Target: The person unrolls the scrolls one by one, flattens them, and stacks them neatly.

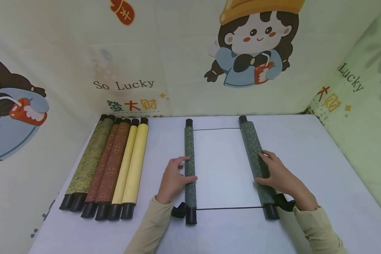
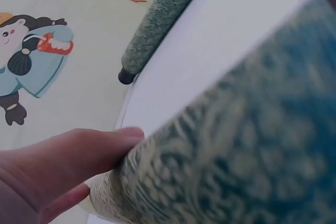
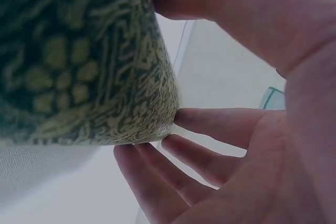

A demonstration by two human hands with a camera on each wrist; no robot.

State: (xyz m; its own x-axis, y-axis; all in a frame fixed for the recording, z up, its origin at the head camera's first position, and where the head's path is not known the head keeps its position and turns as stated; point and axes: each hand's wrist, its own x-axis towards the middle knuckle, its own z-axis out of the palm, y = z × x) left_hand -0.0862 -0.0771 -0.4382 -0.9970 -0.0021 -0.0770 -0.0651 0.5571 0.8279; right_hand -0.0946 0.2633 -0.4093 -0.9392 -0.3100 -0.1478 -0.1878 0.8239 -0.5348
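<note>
The left hand (image 1: 173, 180) pinches the slim green left roller (image 1: 189, 143), its thumb at the near side of the grip and its fingers farther along. The right hand (image 1: 279, 173) grips the thicker green right roller (image 1: 249, 141) between thumb and fingertips, the fingertips touching its underside in the right wrist view.

Between the hands a white sheet (image 1: 223, 165) lies flat on the white table (image 1: 308, 158), a dark line marking its far and near edges. Beyond the left hand, on its outer side, lie yellow rolls (image 1: 136, 162), then brown rolls (image 1: 114, 162), then olive rolls (image 1: 90, 162), side by side.

The step in hand appears to be working the part-spread scroll by its two rollers; whether it is being unrolled or wound up, I cannot tell. The next move seems to call for an even turn of the right roller, with the left roller held steady so that the sheet stays straight.
</note>
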